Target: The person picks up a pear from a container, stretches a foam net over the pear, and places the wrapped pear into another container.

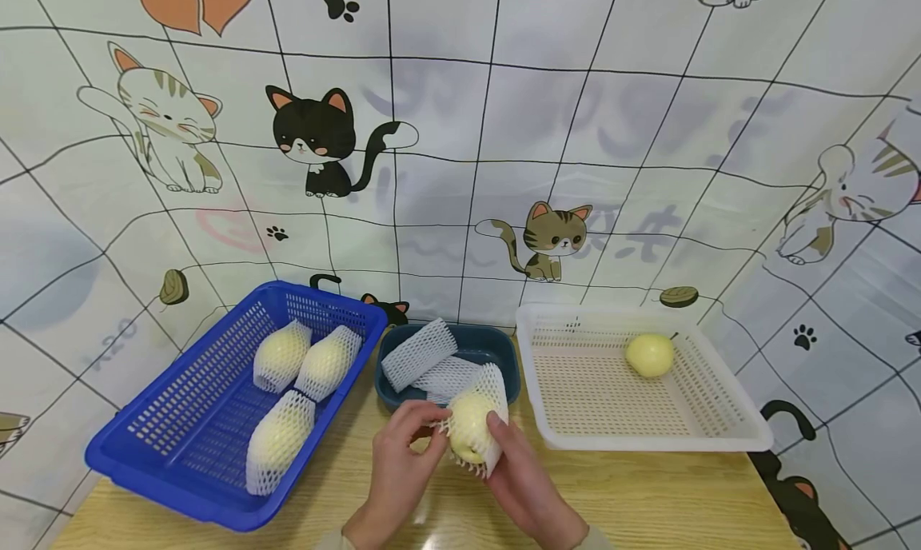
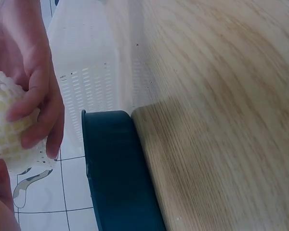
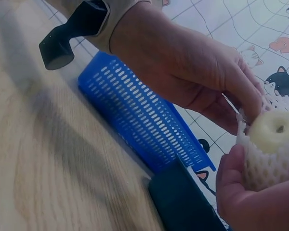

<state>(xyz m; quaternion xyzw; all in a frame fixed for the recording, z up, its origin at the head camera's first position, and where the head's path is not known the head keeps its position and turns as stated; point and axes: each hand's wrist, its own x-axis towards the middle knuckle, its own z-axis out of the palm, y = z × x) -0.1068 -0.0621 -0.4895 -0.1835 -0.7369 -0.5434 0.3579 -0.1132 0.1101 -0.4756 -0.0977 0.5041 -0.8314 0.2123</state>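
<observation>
Just above the table, a pale yellow apple (image 1: 471, 426) sits partly inside a white foam net sleeve (image 1: 493, 384). My right hand (image 1: 524, 470) holds the apple through the net, its thumb on the front of the fruit. With thumb and index finger, my left hand (image 1: 401, 454) pinches the sleeve's edge on the left side. In the right wrist view, the apple's dimpled end (image 3: 279, 129) shows bare at the sleeve's opening. The left wrist view has the netted apple (image 2: 9, 130) at its left edge, with the fingers of the right hand (image 2: 36, 91) around it.
Behind the hands, a dark teal bin (image 1: 504, 350) contains flat foam net sleeves (image 1: 420, 354). To the left stands a blue basket (image 1: 180, 390) with three net-wrapped apples (image 1: 281, 442). A white basket (image 1: 576, 438) at right has one bare apple (image 1: 650, 355). A cat-print sheet (image 1: 446, 134) hangs behind.
</observation>
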